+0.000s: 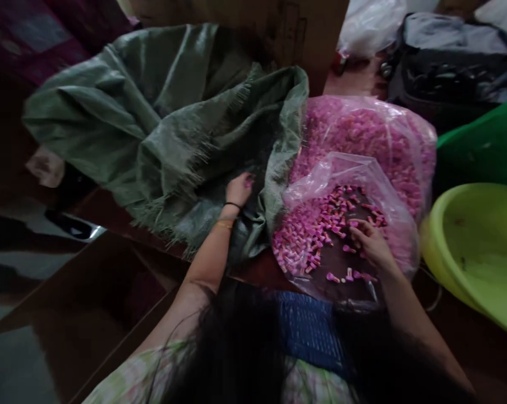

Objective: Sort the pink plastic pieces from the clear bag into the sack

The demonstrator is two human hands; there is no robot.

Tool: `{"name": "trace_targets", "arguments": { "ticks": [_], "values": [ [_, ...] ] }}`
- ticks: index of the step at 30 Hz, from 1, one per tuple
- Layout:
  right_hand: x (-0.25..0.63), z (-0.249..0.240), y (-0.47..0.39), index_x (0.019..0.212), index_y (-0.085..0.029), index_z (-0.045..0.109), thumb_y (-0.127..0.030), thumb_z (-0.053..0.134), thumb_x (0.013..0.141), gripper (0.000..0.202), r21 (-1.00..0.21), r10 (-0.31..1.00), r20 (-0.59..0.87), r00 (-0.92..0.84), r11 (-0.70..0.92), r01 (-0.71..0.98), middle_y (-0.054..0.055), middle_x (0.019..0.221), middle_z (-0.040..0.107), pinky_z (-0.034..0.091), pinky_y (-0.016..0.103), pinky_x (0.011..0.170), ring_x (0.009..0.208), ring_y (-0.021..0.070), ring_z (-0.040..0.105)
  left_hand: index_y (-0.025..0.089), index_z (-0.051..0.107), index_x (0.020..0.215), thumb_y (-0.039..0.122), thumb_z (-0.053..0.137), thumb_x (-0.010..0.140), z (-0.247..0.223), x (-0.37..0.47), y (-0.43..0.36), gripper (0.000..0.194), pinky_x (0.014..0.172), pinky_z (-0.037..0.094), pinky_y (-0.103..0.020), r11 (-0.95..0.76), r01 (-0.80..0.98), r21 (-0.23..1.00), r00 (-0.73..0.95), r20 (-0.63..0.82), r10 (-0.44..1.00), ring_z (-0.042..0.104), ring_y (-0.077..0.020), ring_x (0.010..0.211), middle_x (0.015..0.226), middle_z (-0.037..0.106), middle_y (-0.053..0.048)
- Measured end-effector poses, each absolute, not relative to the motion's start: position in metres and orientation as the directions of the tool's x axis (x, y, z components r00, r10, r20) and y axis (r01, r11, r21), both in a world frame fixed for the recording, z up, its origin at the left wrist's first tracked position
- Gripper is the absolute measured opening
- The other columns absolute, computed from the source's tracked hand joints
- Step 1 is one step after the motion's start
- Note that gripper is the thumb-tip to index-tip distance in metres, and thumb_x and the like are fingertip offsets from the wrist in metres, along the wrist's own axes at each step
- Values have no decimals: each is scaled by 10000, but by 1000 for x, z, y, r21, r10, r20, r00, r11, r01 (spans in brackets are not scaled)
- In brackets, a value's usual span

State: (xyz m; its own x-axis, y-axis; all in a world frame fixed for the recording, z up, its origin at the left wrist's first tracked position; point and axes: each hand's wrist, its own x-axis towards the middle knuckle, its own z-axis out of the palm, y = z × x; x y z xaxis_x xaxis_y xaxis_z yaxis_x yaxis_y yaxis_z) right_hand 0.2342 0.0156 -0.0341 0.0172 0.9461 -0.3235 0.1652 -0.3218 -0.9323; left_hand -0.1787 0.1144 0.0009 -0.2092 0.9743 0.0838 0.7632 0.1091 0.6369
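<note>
A clear plastic bag (405,140) full of small pink pieces lies right of centre, its mouth spread towards me. Loose pink pieces (299,241) are scattered in the opening over a dark surface. My right hand (373,244) is over them, thumb and forefinger pinched on a pink piece (353,223). Farther left, my left hand (239,189) reaches into the mouth of a green woven sack (165,123); its fingers are closed round a small pink piece (248,180). The inside of the sack is dark.
A yellow-green basin (451,247) stands at the right, with a green container (484,140) behind it. A black bag (442,73) sits at the back right. Behind the sack rises a cardboard box (295,33), and an open carton (77,314) is at the lower left.
</note>
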Motion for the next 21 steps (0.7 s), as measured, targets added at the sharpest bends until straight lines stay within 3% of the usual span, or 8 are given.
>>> {"name": "trace_targets", "arguments": {
  "ticks": [3, 6, 8, 11, 13, 16, 18, 21],
  "values": [
    [234, -27, 16, 1073, -219, 586, -482, 719, 719, 460, -949, 953, -299, 56, -303, 89, -105, 524, 386, 197, 168, 352, 384, 42, 297, 150, 616, 1112, 378, 547, 858, 24, -180, 81, 348, 641, 502, -252, 62, 243, 968, -302, 15, 953, 641, -175, 784, 882, 677, -80],
    [222, -7, 16, 1027, -231, 574, -466, 726, 724, 413, -951, 951, -308, 5, -308, 21, -90, 582, 484, 177, 180, 326, 354, 30, 272, 154, 608, 1115, 407, 651, 792, 43, -137, 29, 413, 532, 454, -202, 160, -139, 977, 115, -144, 983, 594, -115, 627, 825, 667, -49],
    [207, 12, 12, 963, -236, 565, -449, 728, 734, 353, -970, 970, -243, 3, -243, 7, -66, 659, 562, 226, 183, 331, 369, 34, 327, 129, 636, 1005, 378, 714, 752, 45, -92, 0, 364, 560, 454, -199, 296, -153, 943, 361, -226, 905, 584, -99, 619, 815, 671, -54],
    [180, 38, -1, 922, -242, 573, -401, 708, 780, 252, -995, 1000, -23, 17, -24, 99, -26, 771, 638, 409, 195, 454, 537, 86, 536, 124, 632, 941, 353, 778, 689, 36, -35, -18, 371, 680, 474, -228, 329, -125, 936, 473, -235, 849, 613, -127, 749, 868, 670, -56],
    [167, 44, -13, 926, -239, 608, -365, 683, 812, 186, -961, 990, 126, -57, 136, 243, 11, 865, 678, 515, 250, 634, 737, 144, 639, 132, 617, 940, 361, 780, 687, 29, -19, -18, 378, 696, 463, -235, 269, -97, 958, 447, -199, 872, 601, -128, 748, 850, 654, -37],
    [163, 38, -27, 990, -244, 661, -316, 594, 882, 146, -863, 933, 239, -269, 331, 381, 58, 1108, 679, 521, 337, 882, 1023, 201, 649, 138, 602, 905, 355, 752, 720, 26, -18, -11, 322, 726, 451, -245, 100, 15, 995, 390, -98, 915, 589, -136, 757, 845, 640, -26],
    [167, 32, -31, 1052, -261, 670, -290, 540, 913, 192, -825, 904, 238, -356, 382, 417, 59, 1212, 646, 506, 345, 933, 1101, 198, 628, 143, 601, 902, 324, 738, 736, 26, -24, -8, 281, 765, 444, -255, -32, 126, 992, 397, -21, 918, 595, -157, 809, 882, 648, -38],
    [174, 30, -31, 1072, -266, 673, -301, 586, 889, 205, -830, 908, 192, -373, 353, 431, 48, 1183, 665, 505, 339, 938, 1078, 198, 642, 160, 615, 946, 291, 718, 754, 25, -29, -7, 254, 768, 436, -257, -171, 270, 948, 465, 27, 885, 602, -170, 824, 903, 663, -42]
  ]
}}
